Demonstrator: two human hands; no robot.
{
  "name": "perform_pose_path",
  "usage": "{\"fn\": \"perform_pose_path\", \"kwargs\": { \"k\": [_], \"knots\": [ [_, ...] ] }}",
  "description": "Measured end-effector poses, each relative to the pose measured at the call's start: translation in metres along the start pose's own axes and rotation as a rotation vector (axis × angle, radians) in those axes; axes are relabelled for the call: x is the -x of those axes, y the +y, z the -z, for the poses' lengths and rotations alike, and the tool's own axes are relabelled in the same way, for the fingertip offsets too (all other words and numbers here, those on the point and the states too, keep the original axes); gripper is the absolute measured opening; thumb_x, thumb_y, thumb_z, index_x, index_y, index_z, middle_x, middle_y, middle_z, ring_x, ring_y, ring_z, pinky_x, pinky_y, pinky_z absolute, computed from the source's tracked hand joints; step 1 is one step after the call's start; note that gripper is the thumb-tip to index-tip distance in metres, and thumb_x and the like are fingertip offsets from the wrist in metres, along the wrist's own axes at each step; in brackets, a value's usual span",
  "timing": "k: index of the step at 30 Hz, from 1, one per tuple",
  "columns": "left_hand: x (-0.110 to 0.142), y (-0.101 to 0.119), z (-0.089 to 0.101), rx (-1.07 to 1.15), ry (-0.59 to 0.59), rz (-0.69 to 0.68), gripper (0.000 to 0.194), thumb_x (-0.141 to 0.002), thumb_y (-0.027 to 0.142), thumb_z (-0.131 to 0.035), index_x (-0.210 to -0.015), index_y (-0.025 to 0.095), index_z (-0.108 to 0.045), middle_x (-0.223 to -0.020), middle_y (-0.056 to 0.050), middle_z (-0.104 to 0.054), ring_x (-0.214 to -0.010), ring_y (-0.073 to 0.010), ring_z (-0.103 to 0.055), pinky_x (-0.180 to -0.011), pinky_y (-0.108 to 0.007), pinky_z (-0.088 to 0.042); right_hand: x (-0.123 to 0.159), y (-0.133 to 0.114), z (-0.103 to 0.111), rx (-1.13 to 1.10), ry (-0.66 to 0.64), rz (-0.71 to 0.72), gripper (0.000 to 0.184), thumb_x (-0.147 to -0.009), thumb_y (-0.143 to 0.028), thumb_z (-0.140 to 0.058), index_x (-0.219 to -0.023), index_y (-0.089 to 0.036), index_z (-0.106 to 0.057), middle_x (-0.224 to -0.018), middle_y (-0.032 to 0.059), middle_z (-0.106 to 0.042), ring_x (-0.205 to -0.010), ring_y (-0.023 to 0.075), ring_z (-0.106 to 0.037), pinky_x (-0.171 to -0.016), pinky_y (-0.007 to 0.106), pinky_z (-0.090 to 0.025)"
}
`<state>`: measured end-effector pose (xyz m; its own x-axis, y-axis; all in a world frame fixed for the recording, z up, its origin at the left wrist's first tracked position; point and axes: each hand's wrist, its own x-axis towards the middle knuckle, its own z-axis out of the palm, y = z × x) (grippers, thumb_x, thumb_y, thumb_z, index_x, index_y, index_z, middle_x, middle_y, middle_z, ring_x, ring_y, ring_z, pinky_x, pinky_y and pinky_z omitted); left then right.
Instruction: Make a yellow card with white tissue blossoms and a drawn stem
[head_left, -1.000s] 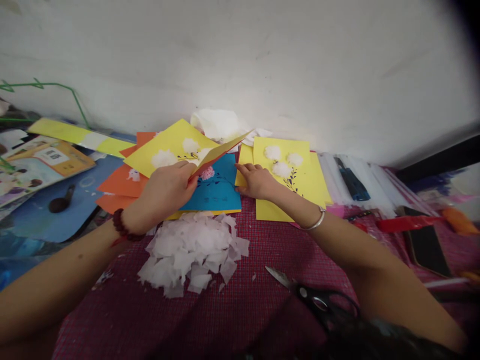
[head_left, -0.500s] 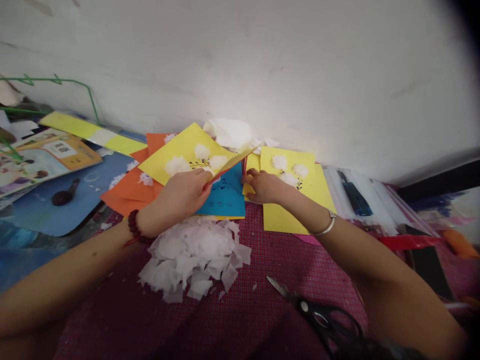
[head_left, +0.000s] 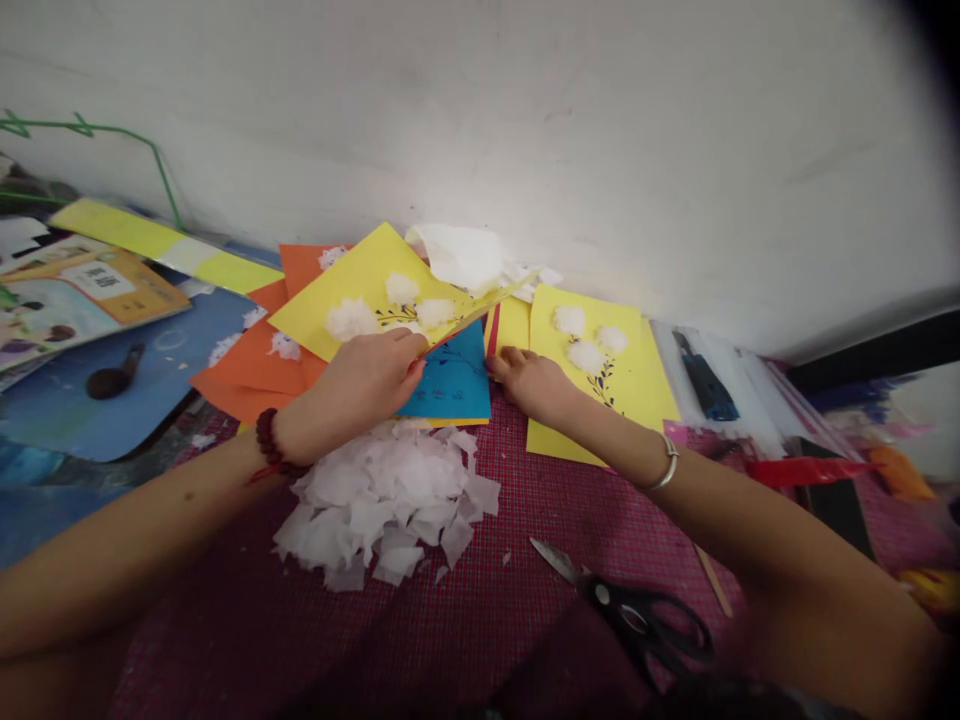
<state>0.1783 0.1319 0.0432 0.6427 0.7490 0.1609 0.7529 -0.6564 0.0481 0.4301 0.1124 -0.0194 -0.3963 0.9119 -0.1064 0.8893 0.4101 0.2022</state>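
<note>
My left hand (head_left: pixel 375 375) is closed on the near edge of a yellow card (head_left: pixel 322 310) with white paper puffs and dark painted sprigs; its right side is lifted. Under it a blue card (head_left: pixel 457 395) with dark marks shows. My right hand (head_left: pixel 532 380) has its fingertips pressed together at the red edge of a yellow sheet (head_left: pixel 514 322); what they pinch is hidden. Beside that wrist lies another yellow card (head_left: pixel 555 425) with white puffs. In front of my left hand is a heap of torn white paper pieces (head_left: pixel 390 500).
Black-handled scissors (head_left: pixel 637 615) lie on the red checked cloth (head_left: pixel 480 600) near me. Orange cards (head_left: pixel 247 385), a blue board (head_left: pixel 172 370) and a book (head_left: pixel 105 290) are at left. A white wall (head_left: pixel 480 120) stands behind; clear plastic packs (head_left: pixel 742 400) lie at right.
My right hand's fingers have drawn together and down at the sheet's edge. My left hand still holds the lifted yellow card. The whole view has shifted slightly.
</note>
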Motion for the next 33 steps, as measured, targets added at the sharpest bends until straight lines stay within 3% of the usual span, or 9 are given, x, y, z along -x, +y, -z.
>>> {"fn": "perform_pose_path", "kwargs": {
  "k": [4, 9, 15, 22, 28, 33],
  "knots": [
    [0.001, -0.002, 0.001, 0.008, 0.012, 0.013, 0.019, -0.093, 0.022, -0.042, -0.087, 0.016, -0.058, -0.086, -0.009, -0.066, -0.076, -0.0221, -0.062, -0.064, -0.032, -0.042, -0.003, 0.01, 0.009, -0.083, -0.002, -0.12, 0.038, -0.09, -0.011, -0.039, -0.125, -0.016, -0.051, -0.105, 0.0152, -0.065, -0.079, 0.0237, -0.064, -0.064, 0.032, -0.038],
    [0.0, -0.003, 0.001, 0.028, 0.031, 0.038, 0.02, -0.093, 0.024, -0.045, -0.08, 0.016, -0.057, -0.08, -0.008, -0.065, -0.071, -0.0207, -0.06, -0.063, -0.031, -0.041, -0.003, 0.048, 0.03, -0.292, 0.158, -0.427, 0.05, -0.084, -0.013, -0.042, -0.134, -0.016, -0.045, -0.098, 0.015, -0.07, -0.083, 0.0288, -0.064, -0.067, 0.035, -0.041],
    [-0.001, -0.003, -0.003, 0.046, 0.034, 0.026, 0.019, -0.093, 0.024, -0.046, -0.08, 0.017, -0.057, -0.08, -0.008, -0.065, -0.071, -0.0205, -0.06, -0.064, -0.032, -0.041, 0.003, 0.07, 0.043, -0.415, 0.259, -0.489, 0.052, -0.08, -0.013, -0.045, -0.132, -0.018, -0.048, -0.103, 0.0131, -0.069, -0.087, 0.0285, -0.063, -0.072, 0.039, -0.045],
    [-0.001, -0.001, 0.003, 0.009, -0.014, 0.047, 0.018, -0.093, 0.025, -0.045, -0.082, 0.017, -0.057, -0.082, -0.009, -0.064, -0.074, -0.0226, -0.061, -0.064, -0.033, -0.04, 0.017, 0.071, 0.036, -0.42, 0.282, -0.441, 0.049, -0.082, -0.014, -0.044, -0.131, -0.018, -0.047, -0.103, 0.0122, -0.069, -0.088, 0.0264, -0.063, -0.073, 0.037, -0.045],
    [-0.001, -0.001, 0.0, -0.014, -0.023, -0.018, 0.02, -0.093, 0.021, -0.04, -0.08, 0.018, -0.054, -0.08, -0.009, -0.063, -0.071, -0.0224, -0.059, -0.061, -0.033, -0.037, 0.021, 0.028, 0.013, -0.304, 0.12, -0.32, 0.049, -0.087, -0.015, -0.04, -0.135, -0.018, -0.048, -0.099, 0.0118, -0.072, -0.08, 0.0237, -0.064, -0.069, 0.034, -0.043],
    [-0.002, 0.004, -0.017, -0.085, -0.022, -0.142, 0.018, -0.092, 0.02, -0.041, -0.08, 0.02, -0.054, -0.079, -0.008, -0.062, -0.073, -0.0233, -0.061, -0.058, -0.033, -0.036, 0.035, -0.001, 0.006, -0.321, 0.102, -0.084, 0.052, -0.09, -0.023, -0.047, -0.141, -0.012, -0.044, -0.118, 0.0159, -0.068, -0.099, 0.0253, -0.064, -0.083, 0.036, -0.047]
  ]
}}
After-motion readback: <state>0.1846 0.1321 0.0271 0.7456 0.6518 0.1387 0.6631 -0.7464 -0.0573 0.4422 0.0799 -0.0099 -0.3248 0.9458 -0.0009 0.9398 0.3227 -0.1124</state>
